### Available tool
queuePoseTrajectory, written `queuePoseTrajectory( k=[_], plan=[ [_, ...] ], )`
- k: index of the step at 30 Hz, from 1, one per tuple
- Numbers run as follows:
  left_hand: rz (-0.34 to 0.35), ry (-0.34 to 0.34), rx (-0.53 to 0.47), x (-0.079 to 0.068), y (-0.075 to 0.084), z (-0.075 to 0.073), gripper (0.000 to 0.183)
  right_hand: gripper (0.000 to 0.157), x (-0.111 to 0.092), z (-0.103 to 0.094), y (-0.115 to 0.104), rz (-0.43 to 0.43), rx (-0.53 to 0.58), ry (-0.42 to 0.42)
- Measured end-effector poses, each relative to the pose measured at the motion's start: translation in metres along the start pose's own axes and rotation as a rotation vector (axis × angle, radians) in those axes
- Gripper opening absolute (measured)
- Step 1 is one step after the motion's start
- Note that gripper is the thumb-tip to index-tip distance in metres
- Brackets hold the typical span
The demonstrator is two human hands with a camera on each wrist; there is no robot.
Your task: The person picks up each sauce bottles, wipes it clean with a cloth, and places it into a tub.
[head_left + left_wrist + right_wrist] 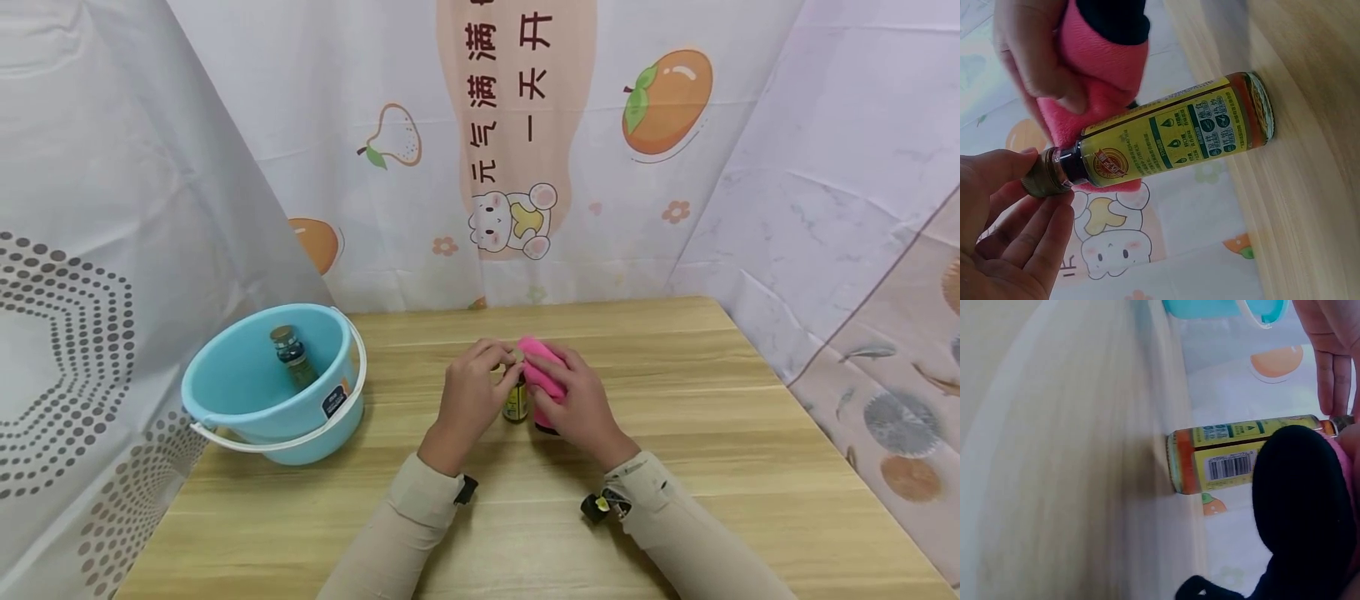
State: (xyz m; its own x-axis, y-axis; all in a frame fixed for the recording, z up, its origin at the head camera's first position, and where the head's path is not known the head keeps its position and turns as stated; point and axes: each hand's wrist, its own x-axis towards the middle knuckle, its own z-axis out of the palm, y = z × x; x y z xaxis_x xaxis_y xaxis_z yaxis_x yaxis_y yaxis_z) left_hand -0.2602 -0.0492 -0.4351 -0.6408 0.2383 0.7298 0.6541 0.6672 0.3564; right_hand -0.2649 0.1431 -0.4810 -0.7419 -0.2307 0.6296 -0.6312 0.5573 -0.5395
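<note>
A glass bottle with a yellow label point(1166, 134) stands upright on the table. My left hand point(471, 392) pinches its greenish-gold cap point(1040, 176) between thumb and fingers. On the bottle's other side, my right hand point(581, 404) grips a pink plush cloth point(545, 385) with a black part point(1304, 494). The cloth lies against the bottle's neck and upper side in the left wrist view. From the right wrist, the black part covers some of the bottle, and a barcode shows on its label.
A light blue bucket point(347, 433) with a white handle stands at the table's left. Inside it leans another capped bottle point(294, 357). The wooden table point(675, 500) ends at a printed curtain point(405, 217) behind, with more curtains at both sides.
</note>
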Motion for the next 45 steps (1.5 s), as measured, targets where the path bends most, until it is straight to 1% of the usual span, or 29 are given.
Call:
queuePoseTrajectory(
  k=[5,11,14,18,22,26,29,32,38,45],
  plan=[
    [-0.002,-0.001,-0.001,0.002,0.0,0.0,0.007,0.048,0.0,0.0,0.003,0.054,-0.02,-0.052],
    [-0.023,0.0,-0.021,0.003,0.0,-0.001,0.006,0.044,0.0,0.004,0.007,0.181,-0.082,-0.194],
    [-0.032,-0.002,-0.03,0.002,-0.001,-0.001,0.006,0.044,-0.003,0.007,0.009,0.219,-0.092,-0.237],
    [-0.042,-0.004,-0.062,0.001,-0.001,0.0,0.006,0.044,-0.007,0.009,0.012,0.231,-0.102,-0.254],
    [-0.045,-0.001,-0.089,0.001,-0.002,0.002,0.005,0.043,-0.009,0.01,0.015,0.244,-0.125,-0.288],
    [-0.032,0.017,-0.069,0.0,-0.003,0.004,0.006,0.042,-0.01,0.01,0.016,0.246,-0.139,-0.318],
    [-0.024,0.041,-0.045,-0.001,-0.003,0.005,0.012,0.043,-0.01,0.01,0.015,0.247,-0.14,-0.321],
    [-0.026,0.061,-0.018,-0.001,-0.001,0.005,0.016,0.042,-0.01,0.009,0.014,0.241,-0.141,-0.306],
    [-0.04,0.064,0.001,-0.001,0.0,0.004,0.013,0.043,-0.007,0.006,0.01,0.218,-0.12,-0.248],
    [-0.016,0.063,0.008,-0.001,0.0,0.003,0.01,0.043,-0.004,0.001,0.006,0.163,-0.084,-0.165]
  ],
)
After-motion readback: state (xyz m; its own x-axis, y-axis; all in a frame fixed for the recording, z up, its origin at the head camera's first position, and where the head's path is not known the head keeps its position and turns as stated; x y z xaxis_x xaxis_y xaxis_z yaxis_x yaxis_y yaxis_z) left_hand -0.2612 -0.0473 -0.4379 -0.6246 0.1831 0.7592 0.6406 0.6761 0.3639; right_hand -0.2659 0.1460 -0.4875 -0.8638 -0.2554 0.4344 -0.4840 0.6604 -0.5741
